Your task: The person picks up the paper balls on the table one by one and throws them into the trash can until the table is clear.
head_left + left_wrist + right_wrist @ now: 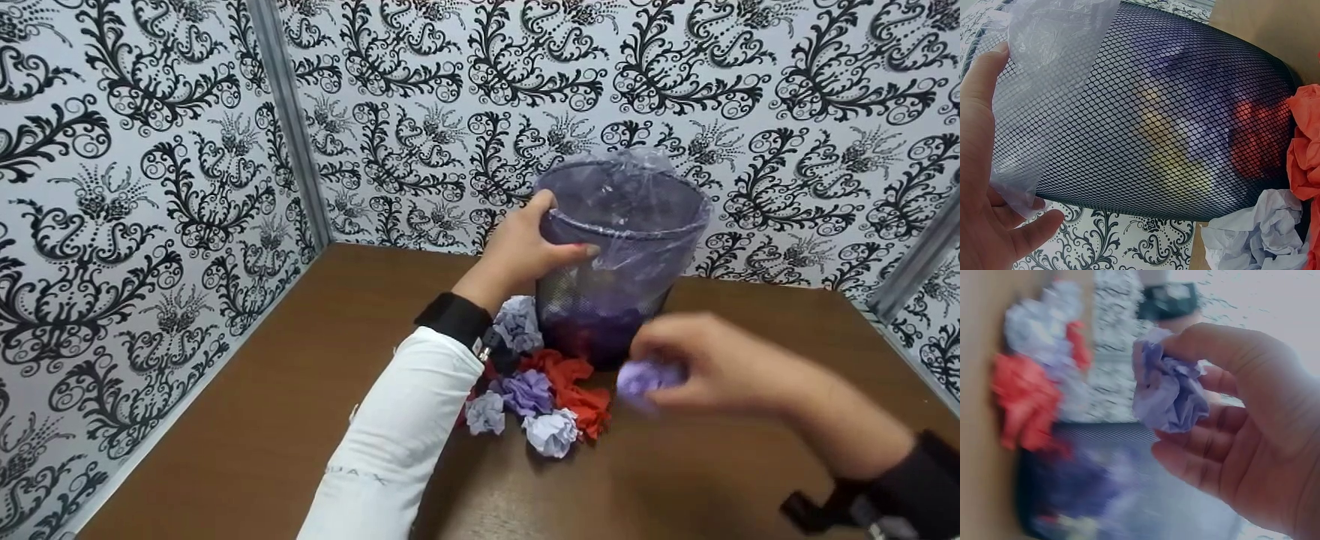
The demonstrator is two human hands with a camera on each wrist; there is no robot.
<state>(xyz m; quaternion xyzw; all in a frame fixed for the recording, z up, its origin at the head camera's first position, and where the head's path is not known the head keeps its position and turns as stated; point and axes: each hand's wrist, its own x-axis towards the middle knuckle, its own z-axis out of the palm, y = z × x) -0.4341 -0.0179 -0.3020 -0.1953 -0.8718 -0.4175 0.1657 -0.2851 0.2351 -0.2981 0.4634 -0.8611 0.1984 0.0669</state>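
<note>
A: Head view, left to right: the left hand (525,244) wraps its thumb and fingers round the near rim of the bin (622,262), at about nine o'clock on its mouth.

B: And the bin's long axis?

A: Upright, mouth up, lined with a plastic bag (637,199). A heap of paper balls (536,390) lies on the table (300,405) against its base, toward seven o'clock.

B: The right hand (720,364)?

A: It pinches a lilac paper ball (641,377) between thumb and curled fingers, low at the bin's five o'clock, below the rim. It's blurred, so the exact height is a guess.

B: So the opening lies where from that ball?

A: Up and toward eleven o'clock; the right hand is the one carrying, the left hand is nearer the rim.
</note>
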